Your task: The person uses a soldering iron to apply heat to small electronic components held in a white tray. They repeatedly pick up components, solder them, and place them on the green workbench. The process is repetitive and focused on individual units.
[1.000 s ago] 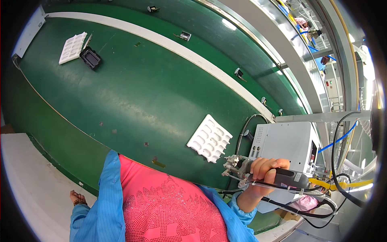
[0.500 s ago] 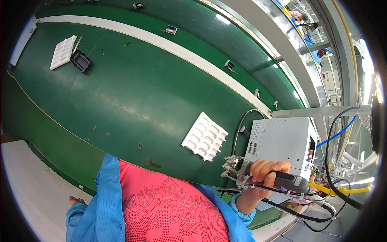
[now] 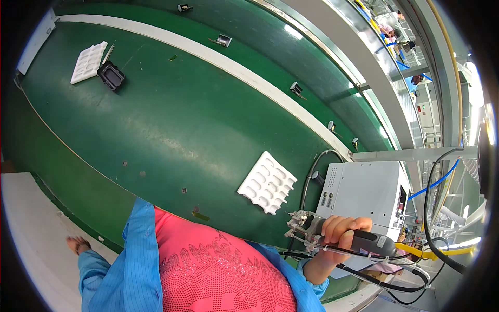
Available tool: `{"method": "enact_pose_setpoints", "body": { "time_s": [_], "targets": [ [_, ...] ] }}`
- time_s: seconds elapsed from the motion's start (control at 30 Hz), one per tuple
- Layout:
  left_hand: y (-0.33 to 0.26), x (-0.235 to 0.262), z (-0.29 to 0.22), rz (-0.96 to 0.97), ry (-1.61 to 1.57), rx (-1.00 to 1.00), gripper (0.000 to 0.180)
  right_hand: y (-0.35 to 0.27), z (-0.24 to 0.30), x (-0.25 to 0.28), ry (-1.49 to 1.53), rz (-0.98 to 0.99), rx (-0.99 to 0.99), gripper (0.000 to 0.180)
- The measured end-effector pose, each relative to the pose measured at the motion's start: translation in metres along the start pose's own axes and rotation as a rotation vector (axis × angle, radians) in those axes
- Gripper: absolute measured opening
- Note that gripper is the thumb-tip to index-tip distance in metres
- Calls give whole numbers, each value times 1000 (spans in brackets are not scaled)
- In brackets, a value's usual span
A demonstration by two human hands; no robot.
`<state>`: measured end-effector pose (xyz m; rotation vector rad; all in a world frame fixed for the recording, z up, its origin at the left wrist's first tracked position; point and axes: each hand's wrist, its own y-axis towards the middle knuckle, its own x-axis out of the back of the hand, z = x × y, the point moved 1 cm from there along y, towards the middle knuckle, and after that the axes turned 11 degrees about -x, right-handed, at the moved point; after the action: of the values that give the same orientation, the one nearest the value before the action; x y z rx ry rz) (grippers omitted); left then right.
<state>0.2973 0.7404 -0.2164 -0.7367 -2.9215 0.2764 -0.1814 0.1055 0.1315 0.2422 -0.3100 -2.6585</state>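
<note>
My right hand (image 3: 339, 235) is wrapped round the dark grey handle of a power screwdriver (image 3: 373, 243). A metal mechanism with thin tubes forms its front end, and a yellow strap and black cables trail from its back. Beyond the tool's front end, a white moulded tray (image 3: 267, 182) with rounded hollows lies on the green bench (image 3: 171, 109). My left hand (image 3: 79, 244) is out to the left, low beside the bench, with its fingers apart and nothing in them.
A white box-shaped machine (image 3: 361, 190) stands at the right, with black hoses by it. A second white tray (image 3: 89, 63) and a black housing (image 3: 111, 76) lie far left. Behind a white rail (image 3: 223, 61), several small parts rest on a green belt (image 3: 260, 67).
My left hand has swung outward to the left and shows more. My right hand keeps its grip on the screwdriver, nearly still. The view has shifted slightly.
</note>
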Motion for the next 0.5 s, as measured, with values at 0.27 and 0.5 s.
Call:
{"method": "enact_pose_setpoints", "body": {
  "time_s": [0.27,0.5],
  "targets": [
    [7,-180,-114,880,-756,18,26,-1,3,-7,-52,70,10,27],
    [-98,-211,-121,630,-654,40,28,-3,10,-11,-32,-54,24,35]
  ]
}}
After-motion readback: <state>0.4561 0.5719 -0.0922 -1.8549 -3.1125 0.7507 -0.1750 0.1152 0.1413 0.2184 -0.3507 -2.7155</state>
